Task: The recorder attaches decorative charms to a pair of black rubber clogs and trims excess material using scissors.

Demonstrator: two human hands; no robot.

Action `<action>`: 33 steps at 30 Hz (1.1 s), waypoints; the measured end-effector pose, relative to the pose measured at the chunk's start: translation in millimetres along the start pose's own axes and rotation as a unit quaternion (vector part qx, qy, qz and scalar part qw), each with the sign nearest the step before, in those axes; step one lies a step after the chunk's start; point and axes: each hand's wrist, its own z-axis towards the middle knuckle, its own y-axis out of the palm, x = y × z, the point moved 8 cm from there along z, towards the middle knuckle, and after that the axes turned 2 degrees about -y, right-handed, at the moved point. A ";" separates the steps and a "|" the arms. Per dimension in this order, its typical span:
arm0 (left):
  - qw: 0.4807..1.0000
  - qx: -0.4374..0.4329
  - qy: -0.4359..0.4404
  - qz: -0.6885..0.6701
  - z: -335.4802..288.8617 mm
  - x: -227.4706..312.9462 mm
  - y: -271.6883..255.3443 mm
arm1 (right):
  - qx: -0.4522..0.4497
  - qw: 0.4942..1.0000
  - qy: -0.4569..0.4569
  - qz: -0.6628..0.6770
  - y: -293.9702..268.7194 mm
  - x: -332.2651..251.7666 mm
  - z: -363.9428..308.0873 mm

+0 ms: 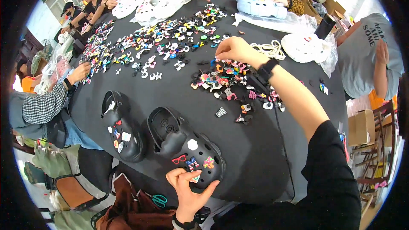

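Note:
A black clog (164,138) lies on the table in front of me, its toe toward me. Several charms sit on its upper: a white one (192,145), red glasses (179,159), a stars-and-stripes letter (192,163) and a colourful one (208,162). My left hand (187,194) grips its toe, thumb at the edge and fingers over a small charm (195,179) partly hidden by them. To the left rests a matching black clog (132,145) with charms on it. My right hand (239,52) reaches over a pile of loose charms (226,76), fingertips together; whatever they pinch is hidden.
A long heap of charms (170,42) spreads across the black table (255,153). White clogs (306,47) and a pale blue clog (260,4) lie on plastic beyond. A white cord bundle (267,50) is near my right hand. Several people work around the table. Teal-handled scissors (159,200) lie below left.

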 end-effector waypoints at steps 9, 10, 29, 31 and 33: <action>0.999 0.010 0.024 0.020 0.1 5.7 -1.7 | 0.021 0.853 0.059 0.519 -20.3 -50.0 -89.9; 0.999 0.010 0.024 0.026 -1.4 3.4 -2.2 | 0.014 0.828 0.049 0.559 -18.1 -61.0 -98.0; 0.996 0.036 0.062 0.048 -0.2 12.5 -3.4 | -0.114 0.575 0.044 0.809 51.9 -152.4 -229.3; 0.997 0.033 0.053 0.038 0.9 25.4 -6.7 | -0.096 0.572 0.058 0.812 59.3 -157.6 -241.8; 0.998 0.034 0.039 0.029 -1.0 33.3 -14.5 | -0.076 0.541 0.095 0.832 71.0 -162.7 -248.7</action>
